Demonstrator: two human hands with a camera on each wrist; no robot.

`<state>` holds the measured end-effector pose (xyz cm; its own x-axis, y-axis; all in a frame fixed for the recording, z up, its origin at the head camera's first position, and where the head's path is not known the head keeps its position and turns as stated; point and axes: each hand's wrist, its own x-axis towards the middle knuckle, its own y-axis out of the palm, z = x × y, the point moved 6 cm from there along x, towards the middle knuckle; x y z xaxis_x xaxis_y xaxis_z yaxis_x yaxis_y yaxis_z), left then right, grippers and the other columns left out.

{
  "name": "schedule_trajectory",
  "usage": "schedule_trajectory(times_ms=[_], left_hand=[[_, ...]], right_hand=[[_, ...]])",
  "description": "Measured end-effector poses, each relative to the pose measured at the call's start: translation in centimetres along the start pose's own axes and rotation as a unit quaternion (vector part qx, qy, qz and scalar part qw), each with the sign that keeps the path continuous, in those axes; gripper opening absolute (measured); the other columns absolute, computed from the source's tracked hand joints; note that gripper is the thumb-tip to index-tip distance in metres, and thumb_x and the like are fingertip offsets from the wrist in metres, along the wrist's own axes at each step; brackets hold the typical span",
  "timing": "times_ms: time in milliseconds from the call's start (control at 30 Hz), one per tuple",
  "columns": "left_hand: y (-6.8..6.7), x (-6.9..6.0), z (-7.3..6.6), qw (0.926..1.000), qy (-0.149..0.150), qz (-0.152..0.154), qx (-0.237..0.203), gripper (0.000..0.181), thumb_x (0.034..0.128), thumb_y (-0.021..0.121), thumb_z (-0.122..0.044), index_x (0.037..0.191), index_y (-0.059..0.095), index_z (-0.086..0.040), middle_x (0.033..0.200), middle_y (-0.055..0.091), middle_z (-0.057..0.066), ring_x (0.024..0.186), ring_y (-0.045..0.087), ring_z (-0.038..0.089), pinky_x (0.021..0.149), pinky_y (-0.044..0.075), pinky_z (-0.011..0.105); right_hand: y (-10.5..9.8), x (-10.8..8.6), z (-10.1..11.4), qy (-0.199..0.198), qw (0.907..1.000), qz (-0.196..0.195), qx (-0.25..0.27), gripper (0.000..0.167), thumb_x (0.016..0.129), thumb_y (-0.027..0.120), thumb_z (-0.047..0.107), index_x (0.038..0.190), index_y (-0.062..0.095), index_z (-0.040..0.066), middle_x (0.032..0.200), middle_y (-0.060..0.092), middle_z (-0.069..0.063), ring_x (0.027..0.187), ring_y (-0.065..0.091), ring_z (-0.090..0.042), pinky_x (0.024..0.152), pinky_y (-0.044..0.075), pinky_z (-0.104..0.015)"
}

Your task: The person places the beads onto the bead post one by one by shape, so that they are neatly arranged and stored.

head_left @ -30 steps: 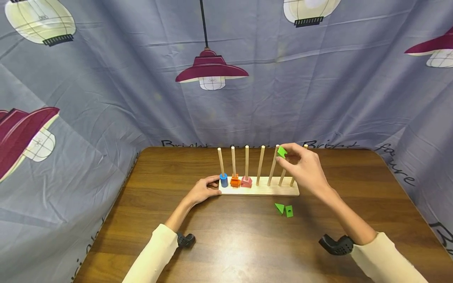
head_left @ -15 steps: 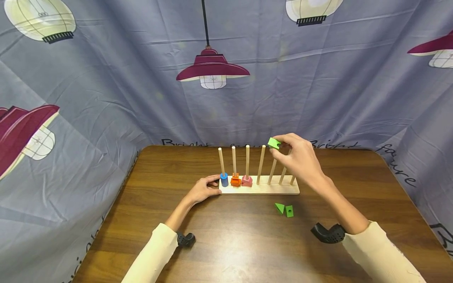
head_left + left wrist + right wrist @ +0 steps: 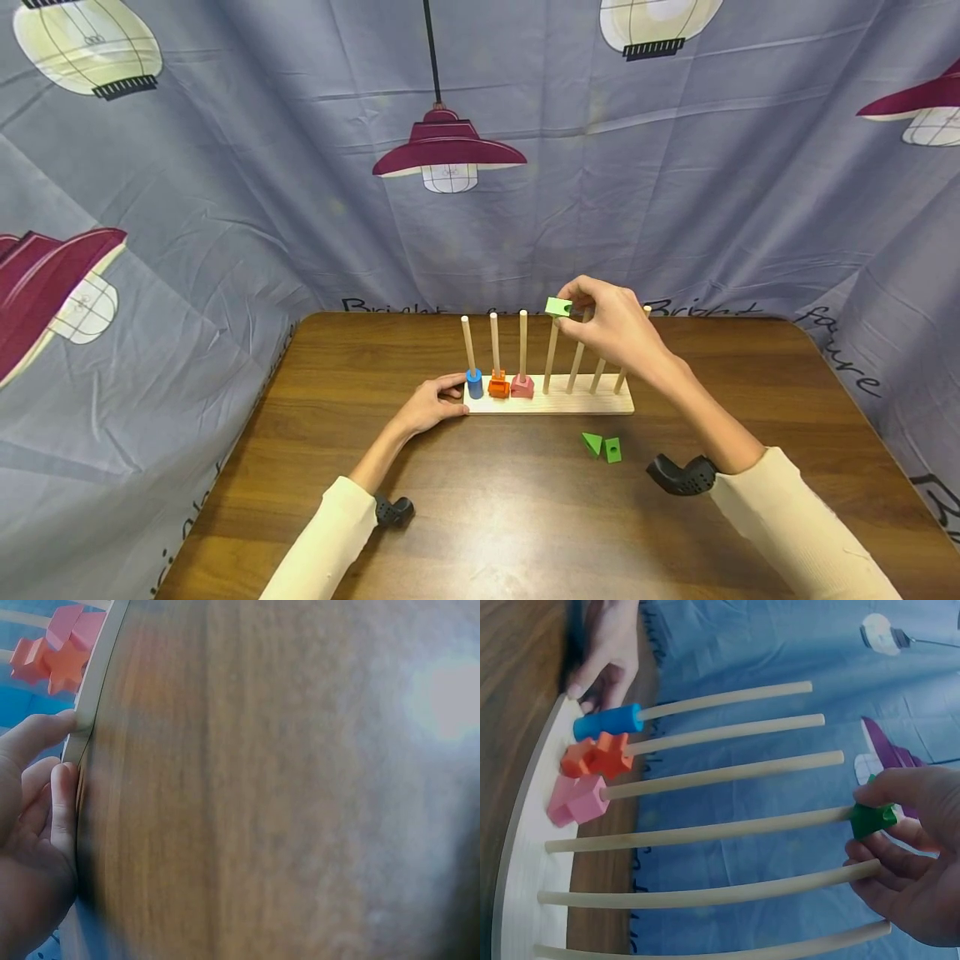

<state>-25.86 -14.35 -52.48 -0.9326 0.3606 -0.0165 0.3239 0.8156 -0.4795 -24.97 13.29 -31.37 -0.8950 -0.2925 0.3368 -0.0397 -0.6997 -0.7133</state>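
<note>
A wooden peg board stands on the table with a row of upright pegs. At its left end my left hand holds the board between thumb and fingers. My right hand pinches a small green block at the top of the fourth peg; whether the peg is inside its hole cannot be told. Blue pieces sit on the first peg, orange star-shaped pieces on the second, and pink pieces on the third, all down at the base.
A green triangular block and a green block with a hole lie on the brown wooden table, in front of the board. Behind the table hangs a grey-blue curtain printed with lamps.
My right hand has carried the green block leftward, past the fifth peg, to the tip of the fourth. The left hand has stayed on the board's end.
</note>
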Motion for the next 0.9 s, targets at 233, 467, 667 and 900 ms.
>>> schedule_trajectory(times_ms=[233,467,667,900], left_hand=[[0.0,0.0,0.1,0.9999,-0.014,-0.002,0.004,0.062,0.0824,0.081,-0.009,0.139,0.058,-0.002,0.138,0.058,0.014,0.105,0.063,0.024,0.086,0.053,0.033],[0.0,0.0,0.2,0.9999,-0.017,-0.001,0.002,0.062,0.0826,0.081,-0.010,0.140,0.058,-0.003,0.138,0.058,0.013,0.105,0.062,0.023,0.086,0.052,0.032],[0.1,0.0,0.4,0.9999,-0.012,0.001,-0.002,0.062,0.0829,0.081,-0.011,0.140,0.058,-0.003,0.139,0.057,0.013,0.107,0.061,0.024,0.087,0.052,0.032],[0.1,0.1,0.4,1.0000,-0.002,0.000,0.002,0.062,0.0820,0.081,-0.010,0.139,0.059,-0.002,0.140,0.056,0.015,0.107,0.061,0.024,0.086,0.052,0.032]], right_hand=[[0.5,0.2,-0.3,0.003,0.9999,0.004,0.009,0.020,0.085,0.073,0.010,0.104,0.072,0.007,0.095,0.066,-0.006,0.085,0.061,-0.021,0.075,0.048,-0.036],[1.0,-0.3,-1.2,0.024,0.9986,0.002,0.048,0.022,0.089,0.075,0.014,0.111,0.070,0.008,0.091,0.066,-0.004,0.075,0.056,-0.020,0.064,0.044,-0.031],[1.2,-0.7,-1.5,0.033,0.9977,-0.017,0.056,0.025,0.089,0.076,0.017,0.113,0.071,0.011,0.084,0.067,-0.003,0.067,0.053,-0.021,0.060,0.042,-0.032],[1.2,-1.1,-1.7,0.019,0.9944,-0.063,0.083,0.025,0.086,0.080,0.013,0.108,0.070,0.007,0.088,0.070,-0.004,0.072,0.056,-0.019,0.062,0.042,-0.027]])
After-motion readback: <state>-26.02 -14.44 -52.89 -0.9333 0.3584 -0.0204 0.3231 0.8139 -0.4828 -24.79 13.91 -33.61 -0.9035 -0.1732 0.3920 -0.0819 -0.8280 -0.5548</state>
